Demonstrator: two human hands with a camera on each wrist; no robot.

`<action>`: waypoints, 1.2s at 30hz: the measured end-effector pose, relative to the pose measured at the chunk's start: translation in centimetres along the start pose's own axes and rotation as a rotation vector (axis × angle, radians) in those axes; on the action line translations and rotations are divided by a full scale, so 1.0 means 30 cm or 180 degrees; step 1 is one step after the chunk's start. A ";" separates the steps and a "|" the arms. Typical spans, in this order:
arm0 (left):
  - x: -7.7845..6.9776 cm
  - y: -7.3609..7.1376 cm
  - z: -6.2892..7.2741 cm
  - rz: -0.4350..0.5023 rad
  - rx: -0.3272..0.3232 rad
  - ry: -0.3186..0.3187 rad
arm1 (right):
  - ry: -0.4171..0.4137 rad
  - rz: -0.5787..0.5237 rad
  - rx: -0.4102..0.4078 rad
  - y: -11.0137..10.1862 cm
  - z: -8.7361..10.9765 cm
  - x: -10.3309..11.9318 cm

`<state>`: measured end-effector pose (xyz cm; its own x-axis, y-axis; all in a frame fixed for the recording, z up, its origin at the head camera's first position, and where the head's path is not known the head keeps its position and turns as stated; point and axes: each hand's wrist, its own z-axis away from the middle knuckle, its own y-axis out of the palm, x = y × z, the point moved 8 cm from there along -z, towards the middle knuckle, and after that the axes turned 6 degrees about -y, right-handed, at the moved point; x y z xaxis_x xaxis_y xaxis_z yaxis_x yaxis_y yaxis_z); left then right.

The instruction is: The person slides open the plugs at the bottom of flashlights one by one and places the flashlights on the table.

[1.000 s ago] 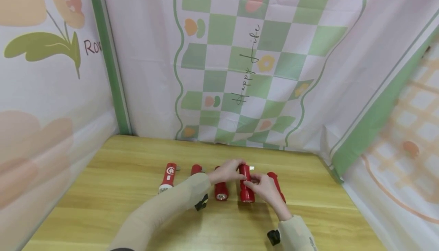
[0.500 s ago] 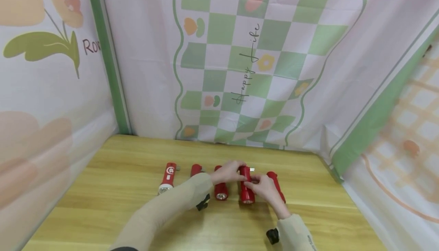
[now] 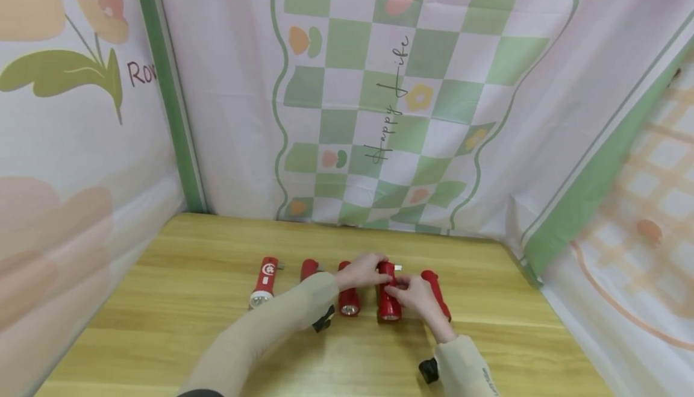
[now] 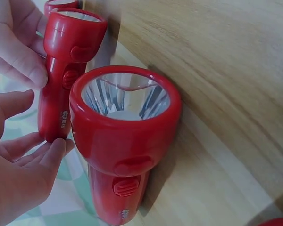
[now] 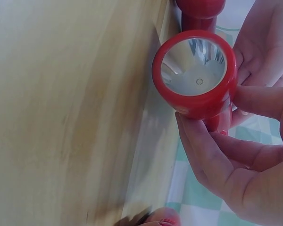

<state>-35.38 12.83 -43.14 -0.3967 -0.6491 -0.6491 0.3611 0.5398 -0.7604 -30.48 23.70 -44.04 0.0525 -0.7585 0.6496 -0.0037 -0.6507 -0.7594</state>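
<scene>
A red flashlight [image 3: 389, 308] lies lens toward me, fourth from the left in a row, with a small metal plug [image 3: 398, 268] sticking out near its tail. My left hand [image 3: 362, 271] holds its tail end from the left. From the right, my right hand [image 3: 417, 294] grips the body with thumb and fingers. In the left wrist view the left hand's fingertips [image 4: 58, 148] touch the tail, and a nearer flashlight [image 4: 125, 146] fills the middle. Seen by the right wrist camera, the held flashlight's lens [image 5: 195, 70] faces out, with the right thumb and fingers around its body.
Also in the row are a red-and-white flashlight [image 3: 265, 279] at left, a red flashlight [image 3: 310, 268] partly behind the left sleeve, another [image 3: 349, 302] by the left hand, and one [image 3: 437, 294] right of the right hand. Patterned curtains [image 3: 374, 114] surround the wooden table [image 3: 217, 240].
Both hands stay on the same flashlight and hardly shift. The other flashlights keep their places; the head view drifts slightly.
</scene>
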 end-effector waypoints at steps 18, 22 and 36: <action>0.027 0.027 -0.049 -0.0044 -0.0035 -0.0123 | 0.0130 -0.0030 0.0032 0.005 -0.005 -0.019; 0.026 0.025 -0.054 0.0000 -0.0010 -0.0082 | 0.0140 -0.0100 0.0022 0.006 -0.008 -0.023; 0.027 0.035 -0.069 -0.0005 0.0041 -0.0116 | 0.0119 -0.0047 -0.0021 0.011 -0.017 -0.041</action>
<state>-37.07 13.96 -44.50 -0.3664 -0.6691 -0.6466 0.3714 0.5319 -0.7610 -31.04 24.40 -45.09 0.0154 -0.7495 0.6618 -0.0099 -0.6620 -0.7494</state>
